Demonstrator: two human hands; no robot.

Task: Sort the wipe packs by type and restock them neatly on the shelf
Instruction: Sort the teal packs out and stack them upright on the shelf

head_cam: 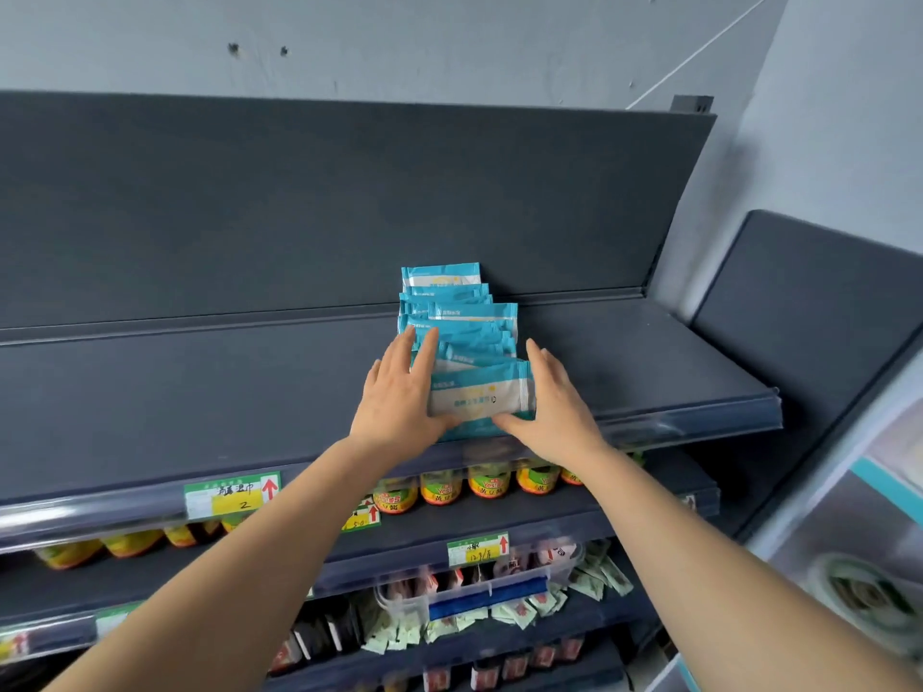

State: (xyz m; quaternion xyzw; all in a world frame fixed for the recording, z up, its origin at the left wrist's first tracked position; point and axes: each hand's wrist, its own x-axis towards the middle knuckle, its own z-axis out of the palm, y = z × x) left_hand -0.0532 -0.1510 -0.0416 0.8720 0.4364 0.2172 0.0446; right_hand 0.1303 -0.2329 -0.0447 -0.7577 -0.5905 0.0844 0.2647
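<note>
OK, squaring step. Packs stand in one file on the top shelf, right of centre, running from the back panel toward the front lip. Left hand and right hand flank the near end of the file. Both are flat with fingers straight and palms facing in, grasping nothing. Left fingers lie against the packs' left edges; right fingers sit just beside the right edges. Both thumbs touch the lower edge of the front pack, which leans back on the ones behind.

File isn't straight: one pack mid-row juts out to the right, and the rear packs sit further left. All look like the same blue-and-white type, though the print is too small to be sure.

To do it well, probably:
- Hold palms parallel and upright, and press in evenly from both sides so the stray pack slides into line.
- Work the hands back along the row, since they only cover the near half.
- Use light pressure; soft pouches likely buckle and pop up if squeezed.
- Finish with the thumbs nudging the front pack square to the lip.

Risk: an uneven push skews the file or tips packs off the edge.

Jars below and tag on the lip aren't involved.
</note>
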